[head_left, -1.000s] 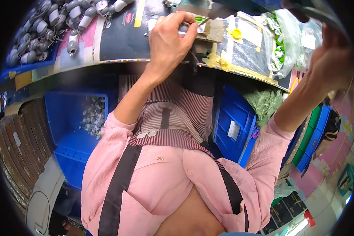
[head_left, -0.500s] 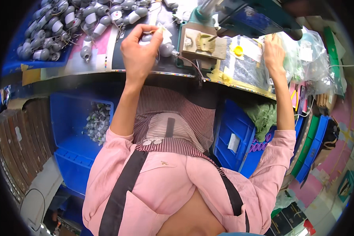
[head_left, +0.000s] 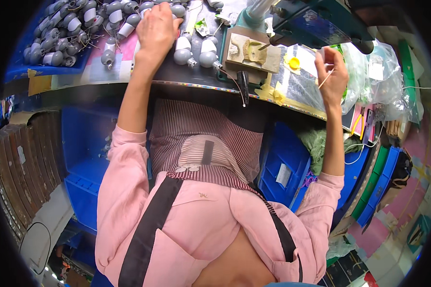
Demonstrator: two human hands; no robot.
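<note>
My left hand [head_left: 157, 31] is at the front right of a heap of grey-and-white light bulbs [head_left: 74, 24]. Its fingers curl round a bulb [head_left: 178, 10], whose grey end shows beside the thumb; the rest is hidden. Two more bulbs, a left one [head_left: 182, 50] and a right one [head_left: 208, 52], lie side by side on the dark bench, left of the press base [head_left: 251, 52]. My right hand [head_left: 333, 74] is raised at the bench's right side, its fingers closed on a thin white stick [head_left: 324, 80].
A green press head [head_left: 321, 21] overhangs the metal block. Near it lies a yellow round cap [head_left: 293, 62]. Clear plastic bags [head_left: 380, 67] bulge at the right. Yellow-handled pliers [head_left: 357, 123] hang by the bench edge. Blue bins [head_left: 88, 143] stand below.
My left hand has moved left and away from the bulbs beside the press to the heap's edge. My right hand has come nearer, and a thin white stick now shows in it.
</note>
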